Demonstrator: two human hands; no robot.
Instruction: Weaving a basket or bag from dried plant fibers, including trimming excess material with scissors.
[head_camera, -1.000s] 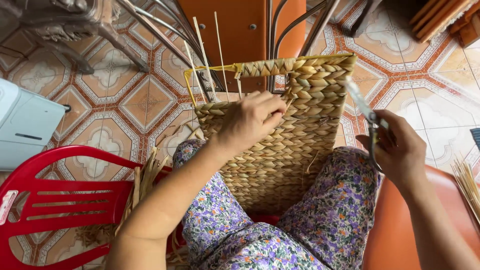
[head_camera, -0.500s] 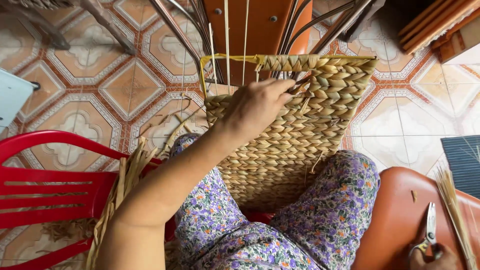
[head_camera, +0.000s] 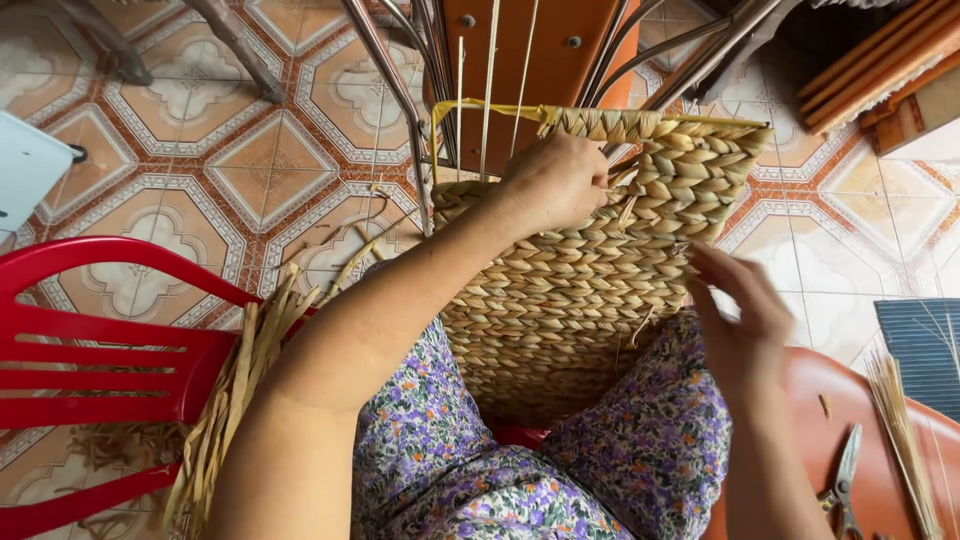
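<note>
Head view: the left hand (head_camera: 553, 180) lies on the upper edge of the woven basket (head_camera: 590, 290), which rests on the person's lap; its fingers (head_camera: 590, 170) are curled and pressed against the braided rim, though I cannot tell whether they pinch a strand. The right hand (head_camera: 738, 310) hovers just beside the basket's right side, fingers (head_camera: 712, 262) loosely spread, holding nothing. Thin upright stakes (head_camera: 488, 90) rise just left of the left fingers. Scissors (head_camera: 842, 482) lie on the orange stool (head_camera: 860, 400), below the right fingers. A red chair (head_camera: 90, 350) stands well left.
</note>
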